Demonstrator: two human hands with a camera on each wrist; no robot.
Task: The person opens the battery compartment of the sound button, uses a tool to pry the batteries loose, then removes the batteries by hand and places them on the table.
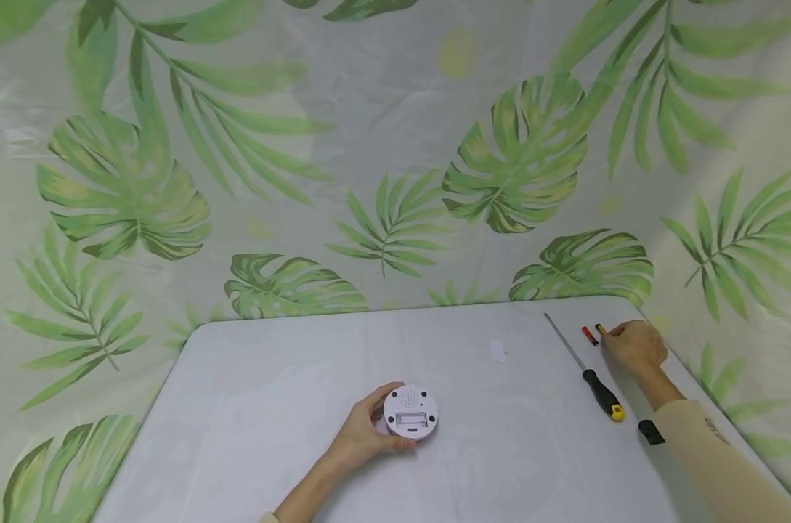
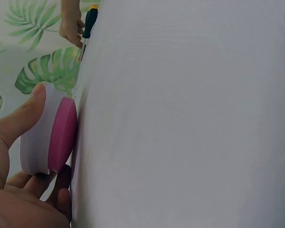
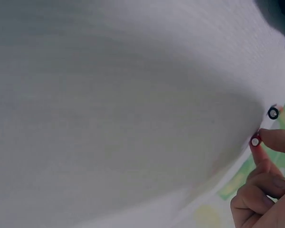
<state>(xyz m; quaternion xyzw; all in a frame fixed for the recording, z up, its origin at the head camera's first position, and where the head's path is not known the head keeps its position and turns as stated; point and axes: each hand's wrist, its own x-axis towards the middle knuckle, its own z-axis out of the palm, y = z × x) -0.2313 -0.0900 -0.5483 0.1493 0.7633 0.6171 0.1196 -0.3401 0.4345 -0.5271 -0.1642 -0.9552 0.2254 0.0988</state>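
My left hand (image 1: 359, 436) holds a small round white device (image 1: 410, 399) by its sides, thumb at the near edge and fingers at the far one. The side facing up has a bare battery compartment (image 1: 411, 419), speaker holes and several dark feet. A pink face (image 2: 62, 135) points down at the table in the left wrist view. At the far right, my right hand (image 1: 637, 350) pinches a small battery (image 3: 255, 141) between thumb and finger. Beside it lies a second battery (image 1: 590, 335), red with a dark end.
A long screwdriver (image 1: 603, 396) with a black and yellow handle lies left of my right forearm. Close to the sleeve is a small black object (image 1: 651, 432), partly covered. A small white piece (image 1: 497, 351) lies on the white table (image 1: 271, 385). Leaf-patterned cloth (image 1: 382, 145) hangs behind.
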